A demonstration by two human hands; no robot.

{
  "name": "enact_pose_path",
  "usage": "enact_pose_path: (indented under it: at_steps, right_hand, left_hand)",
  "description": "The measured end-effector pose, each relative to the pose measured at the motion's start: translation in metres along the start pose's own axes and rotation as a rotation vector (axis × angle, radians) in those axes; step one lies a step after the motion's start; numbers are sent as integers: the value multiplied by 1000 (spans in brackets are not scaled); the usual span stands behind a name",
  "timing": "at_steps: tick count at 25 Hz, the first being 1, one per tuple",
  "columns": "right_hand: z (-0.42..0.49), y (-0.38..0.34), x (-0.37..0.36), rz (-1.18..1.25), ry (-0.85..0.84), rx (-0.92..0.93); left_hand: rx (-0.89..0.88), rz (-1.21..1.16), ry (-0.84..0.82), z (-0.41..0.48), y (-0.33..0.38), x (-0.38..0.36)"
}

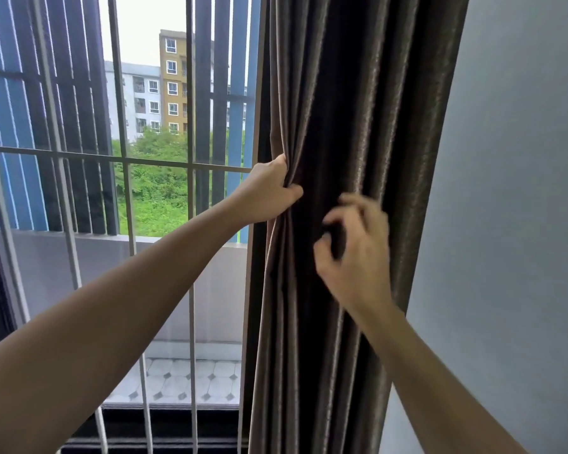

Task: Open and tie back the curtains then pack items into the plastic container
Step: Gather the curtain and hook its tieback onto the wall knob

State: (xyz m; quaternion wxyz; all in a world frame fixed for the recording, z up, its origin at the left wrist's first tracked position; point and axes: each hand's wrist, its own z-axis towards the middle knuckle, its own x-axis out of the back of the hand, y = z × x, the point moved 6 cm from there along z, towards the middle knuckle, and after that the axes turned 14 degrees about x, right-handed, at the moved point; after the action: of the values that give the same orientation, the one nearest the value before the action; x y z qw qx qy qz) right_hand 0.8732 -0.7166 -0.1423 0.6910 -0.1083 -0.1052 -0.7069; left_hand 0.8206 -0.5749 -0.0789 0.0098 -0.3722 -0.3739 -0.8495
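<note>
- Grey wall [512,158] fills the right side of the view; a barred window [191,290] takes the left, with pale metal bars running upright and across.
- curtain [358,109]: dark brown, gathered into deep vertical folds. It hangs between the window and the wall, with its left edge along the window frame.
- Outside, through the bars: blue vertical slats [14,109], apartment buildings [173,83], green trees [158,191] and a tiled balcony floor [191,378] low down.
- left hand [269,191]: the arm reaches up from the lower left. The hand grips the curtain's left edge at about mid-height — fingers curled round behind the fabric, thumb pressed on the front, folds bunched under the grip.
- right hand [354,250]: just right of and lower than the left hand, in front of the curtain's middle folds. It is motion-blurred. The fingers are curled with the thumb near the forefinger — cannot tell whether they pinch fabric or hold nothing.
</note>
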Motion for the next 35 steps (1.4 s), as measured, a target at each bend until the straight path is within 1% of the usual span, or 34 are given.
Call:
enact_pose_path:
  at_steps: [1,2,5,8,10,13,16,19,24,26,29,30,31,33,34,35]
  right_hand:
    - [12,7,9,-9,67,-57]
    - [25,14,11,-2,55,-114]
    - [45,26,-4,12,-115,-209]
    - [31,25,-20,-22,-227,-176]
    - [4,18,-34,4,-289,-139]
    - [-35,10,-54,90,-323,-108]
    - [-55,13,-69,140,-393,-127]
    - [-62,12,-73,179,-410,-141]
    - [-61,8,-72,166,-416,-122]
    - [-63,2,-73,173,-454,-109]
    - [-67,0,-72,225,-578,-125]
    - [-63,2,-65,189,-560,-98]
    - [-54,6,-54,117,-448,-33]
    - [-27,16,-22,-3,-67,75]
    - [-12,22,-7,-23,86,67]
    - [5,29,2,-27,154,18]
  left_hand:
    - [-3,-24,-13,-2,0,-1]
    - [-9,-35,-19,-4,1,-1]
    - [-53,-34,-9,-11,5,1]
    - [-54,-61,-18,-12,2,0]
    - [-13,-71,-22,-10,-5,-3]
    - [68,-167,-104,-3,-19,-12]
    - [110,-233,-192,2,-23,-21]
    - [132,-282,-293,-1,-16,-30]
    - [188,-382,-373,-5,-8,-34]
    - [193,-357,-364,-6,-7,-36]
    - [118,-214,-219,-4,-2,-32]
    - [118,-191,-171,-4,-3,-30]
    - [127,-184,-154,-5,-5,-29]
    - [133,-200,-184,-6,-8,-31]
    - [128,-208,-208,-6,-8,-32]
    - [120,-210,-224,-6,-9,-33]
